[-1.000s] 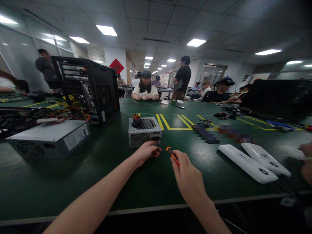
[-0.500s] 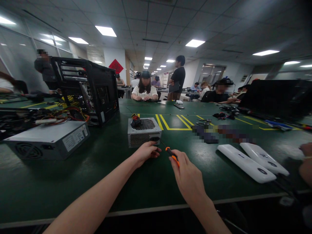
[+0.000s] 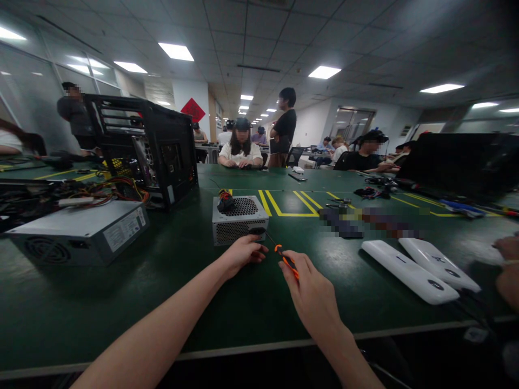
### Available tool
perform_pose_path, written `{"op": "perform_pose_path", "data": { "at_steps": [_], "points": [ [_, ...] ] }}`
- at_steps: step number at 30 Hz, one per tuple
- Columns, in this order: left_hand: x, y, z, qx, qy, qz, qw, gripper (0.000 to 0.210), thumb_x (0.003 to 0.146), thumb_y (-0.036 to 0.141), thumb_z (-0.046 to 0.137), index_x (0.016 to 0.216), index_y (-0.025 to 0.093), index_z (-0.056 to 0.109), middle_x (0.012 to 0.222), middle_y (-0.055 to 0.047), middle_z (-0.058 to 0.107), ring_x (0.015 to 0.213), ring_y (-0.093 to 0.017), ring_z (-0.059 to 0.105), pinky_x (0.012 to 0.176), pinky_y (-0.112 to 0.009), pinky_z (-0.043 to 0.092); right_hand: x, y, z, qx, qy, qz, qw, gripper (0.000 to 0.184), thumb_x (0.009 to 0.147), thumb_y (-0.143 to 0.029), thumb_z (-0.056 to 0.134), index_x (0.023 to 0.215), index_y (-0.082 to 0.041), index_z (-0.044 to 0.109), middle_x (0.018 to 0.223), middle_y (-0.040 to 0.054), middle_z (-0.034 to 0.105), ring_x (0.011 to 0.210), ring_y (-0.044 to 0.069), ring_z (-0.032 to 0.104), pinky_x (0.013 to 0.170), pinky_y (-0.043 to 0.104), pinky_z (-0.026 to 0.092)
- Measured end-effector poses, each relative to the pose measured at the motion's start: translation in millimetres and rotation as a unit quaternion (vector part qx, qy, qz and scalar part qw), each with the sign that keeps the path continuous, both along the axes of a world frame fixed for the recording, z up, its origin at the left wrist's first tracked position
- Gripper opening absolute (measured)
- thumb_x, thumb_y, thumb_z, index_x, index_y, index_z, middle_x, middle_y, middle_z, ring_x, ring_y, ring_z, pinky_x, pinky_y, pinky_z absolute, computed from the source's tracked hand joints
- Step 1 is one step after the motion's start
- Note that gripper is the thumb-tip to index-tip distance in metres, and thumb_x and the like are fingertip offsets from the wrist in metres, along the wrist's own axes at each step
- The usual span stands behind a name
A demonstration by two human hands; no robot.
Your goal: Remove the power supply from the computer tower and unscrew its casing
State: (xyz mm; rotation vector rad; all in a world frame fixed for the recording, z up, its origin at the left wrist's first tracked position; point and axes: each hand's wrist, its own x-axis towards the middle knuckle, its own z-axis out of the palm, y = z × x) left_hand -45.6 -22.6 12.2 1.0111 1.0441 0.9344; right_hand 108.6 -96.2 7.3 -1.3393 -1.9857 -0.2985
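Observation:
A grey metal power supply (image 3: 231, 222) stands in front of me, with a black bundle of cable (image 3: 226, 201) on its perforated top. My left hand (image 3: 245, 253) is at its front right corner, fingers curled against the front face just below the black socket; its fingertips are partly hidden. My right hand (image 3: 310, 283) is closed around the handle of an orange and black screwdriver (image 3: 284, 256). The thin shaft points up and left to the unit's right edge by the socket. Whether the tip sits in a screw is too small to tell.
On the left are a second, larger power supply (image 3: 81, 229) and an open black computer case (image 3: 174, 151). Two white devices (image 3: 409, 270) lie to the right, near a person's hand (image 3: 508, 265). Tools and cables (image 3: 375, 189) lie farther back. People sit across the green table (image 3: 182, 319).
The screwdriver handle has turned a little and shifted slightly in my right hand. My left hand and the power supply stay put. A standing person in the background has moved left.

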Motion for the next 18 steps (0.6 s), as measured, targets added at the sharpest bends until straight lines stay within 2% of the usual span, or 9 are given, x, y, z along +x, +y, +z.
{"op": "perform_pose_path", "data": {
  "at_steps": [4,6,10,15,18],
  "points": [
    [0.5,-1.5,2.2,0.000,-0.004,-0.003,1.000,0.043,0.076,0.006,0.047,0.119,0.008,0.044,0.080,-0.006,0.061,0.055,-0.006,0.053,0.056,-0.020,0.042,-1.0,-1.3,0.3,0.012,0.000,0.041,0.999,0.025,0.088,-0.024,0.032,0.105,-0.015,0.049,0.110,0.0131,0.052,0.086,0.019,0.061,0.068,0.031,0.053],
    [0.0,-1.5,2.0,0.002,-0.004,-0.004,1.000,0.043,0.076,0.006,0.047,0.119,0.008,0.043,0.080,-0.006,0.061,0.055,-0.006,0.053,0.056,-0.020,0.042,-1.2,-1.4,-0.5,0.013,-0.005,0.039,0.999,0.026,0.089,-0.022,0.030,0.106,-0.015,0.049,0.105,0.0120,0.055,0.084,0.018,0.062,0.067,0.030,0.053],
    [-0.7,-1.1,0.3,0.005,-0.001,-0.006,1.000,0.043,0.076,0.006,0.046,0.120,0.008,0.043,0.080,-0.006,0.061,0.055,-0.006,0.053,0.057,-0.020,0.042,1.6,0.5,-2.5,-0.012,-0.001,-0.009,1.000,0.026,0.090,-0.029,0.030,0.102,-0.015,0.050,0.088,0.0089,0.061,0.071,0.019,0.063,0.058,0.031,0.053],
    [-0.5,-0.3,-1.2,0.010,0.003,-0.012,1.000,0.042,0.076,0.007,0.046,0.118,0.009,0.044,0.084,-0.007,0.061,0.056,-0.006,0.053,0.056,-0.020,0.043,1.9,-0.2,-1.4,-0.016,0.020,0.024,0.999,0.027,0.088,-0.027,0.035,0.108,-0.014,0.046,0.108,0.0136,0.053,0.082,0.020,0.062,0.061,0.031,0.053],
    [-0.3,0.3,-0.9,0.010,0.003,-0.012,1.000,0.042,0.077,0.007,0.046,0.119,0.009,0.044,0.083,-0.007,0.060,0.056,-0.006,0.053,0.056,-0.019,0.043,-0.7,-0.9,-1.5,-0.008,0.011,0.037,0.999,0.026,0.087,-0.022,0.031,0.107,-0.014,0.046,0.105,0.0134,0.053,0.077,0.018,0.062,0.058,0.029,0.053]
  ]
}}
